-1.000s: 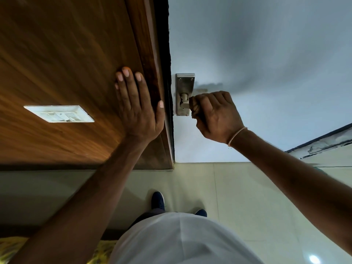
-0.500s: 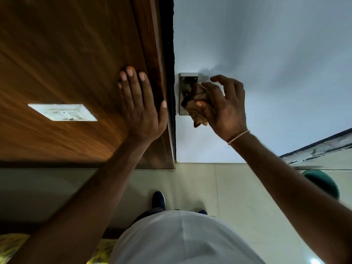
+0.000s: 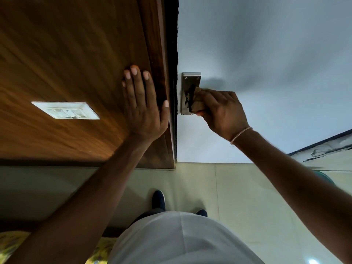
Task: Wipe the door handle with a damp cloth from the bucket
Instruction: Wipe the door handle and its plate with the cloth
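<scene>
My right hand (image 3: pixel 221 111) has its fingers closed around the damp cloth (image 3: pixel 197 103), pressing it on the door handle, just right of the upright metal plate (image 3: pixel 185 92), while my left hand (image 3: pixel 142 105) lies flat and empty beyond the frame.

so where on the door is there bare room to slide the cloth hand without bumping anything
Free: the white door face above and right of the metal handle plate, and the strip below the plate down to the floor tiles. Crowded: the plate itself, where the right hand presses the cloth, and the dark door edge beside the left hand flat on the wood panel.
</scene>
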Tool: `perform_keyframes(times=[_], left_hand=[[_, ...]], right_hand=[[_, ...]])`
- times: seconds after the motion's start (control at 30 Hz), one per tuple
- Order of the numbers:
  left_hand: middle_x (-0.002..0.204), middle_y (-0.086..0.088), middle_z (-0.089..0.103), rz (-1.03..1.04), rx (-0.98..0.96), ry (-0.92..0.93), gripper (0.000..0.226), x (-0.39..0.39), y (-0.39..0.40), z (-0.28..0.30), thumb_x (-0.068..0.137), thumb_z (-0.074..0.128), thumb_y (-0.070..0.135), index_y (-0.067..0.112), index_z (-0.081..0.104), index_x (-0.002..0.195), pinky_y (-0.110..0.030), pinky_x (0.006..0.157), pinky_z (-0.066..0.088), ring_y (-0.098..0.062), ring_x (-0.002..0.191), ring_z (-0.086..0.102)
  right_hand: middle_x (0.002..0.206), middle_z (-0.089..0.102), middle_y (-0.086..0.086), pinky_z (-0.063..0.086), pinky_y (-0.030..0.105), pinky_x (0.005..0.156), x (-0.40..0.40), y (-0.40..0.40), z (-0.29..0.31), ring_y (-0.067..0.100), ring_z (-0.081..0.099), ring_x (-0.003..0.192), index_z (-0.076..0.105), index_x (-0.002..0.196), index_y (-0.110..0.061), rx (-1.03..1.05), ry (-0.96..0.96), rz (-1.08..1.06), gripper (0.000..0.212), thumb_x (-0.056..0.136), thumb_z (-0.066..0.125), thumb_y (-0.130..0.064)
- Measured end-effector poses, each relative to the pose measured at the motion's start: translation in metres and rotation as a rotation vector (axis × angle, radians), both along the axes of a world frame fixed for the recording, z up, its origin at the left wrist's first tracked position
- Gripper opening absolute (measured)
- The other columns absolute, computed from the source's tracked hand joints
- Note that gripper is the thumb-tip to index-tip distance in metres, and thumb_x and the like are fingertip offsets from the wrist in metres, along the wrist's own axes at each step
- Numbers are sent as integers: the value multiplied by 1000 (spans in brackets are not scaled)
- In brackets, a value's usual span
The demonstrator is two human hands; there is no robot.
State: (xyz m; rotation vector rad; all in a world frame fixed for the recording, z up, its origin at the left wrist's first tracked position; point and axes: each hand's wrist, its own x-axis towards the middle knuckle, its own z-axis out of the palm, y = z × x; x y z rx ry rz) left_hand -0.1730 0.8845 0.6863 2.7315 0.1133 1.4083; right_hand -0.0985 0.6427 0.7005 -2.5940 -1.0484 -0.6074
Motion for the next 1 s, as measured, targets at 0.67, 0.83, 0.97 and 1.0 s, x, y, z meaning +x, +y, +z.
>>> perform_keyframes(times=[0.67,0.83,0.97,1.0], left_hand=[[159,-44,39,-2,5,-12,80,4,2,-4,100,54,35,-11,27,159,-58,134,16,-55,153,27],[158,-44,40,8,-2,-28,80,6,0,-5,100,55,35,-11,27,160,-57,134,15,-55,153,27],[158,-43,41,13,3,-32,80,5,1,-5,100,55,35,-10,27,160,-55,135,14,-54,153,28],[158,-43,41,12,3,-32,80,5,1,-5,100,55,36,-10,28,160,-54,135,14,-54,153,28]], right_hand=[[56,50,6,30,32,57,-9,19,44,31,38,52,58,84,-11,157,96,-394,33,89,63,-43],[58,59,10,27,30,57,-11,23,32,35,50,55,56,71,-12,229,94,-334,39,89,58,-46],[66,64,17,31,34,57,-8,20,42,43,58,61,63,79,-7,184,168,-331,47,82,42,-49],[69,67,19,34,36,58,-8,17,48,45,59,64,66,83,-6,174,206,-327,56,78,36,-52]])
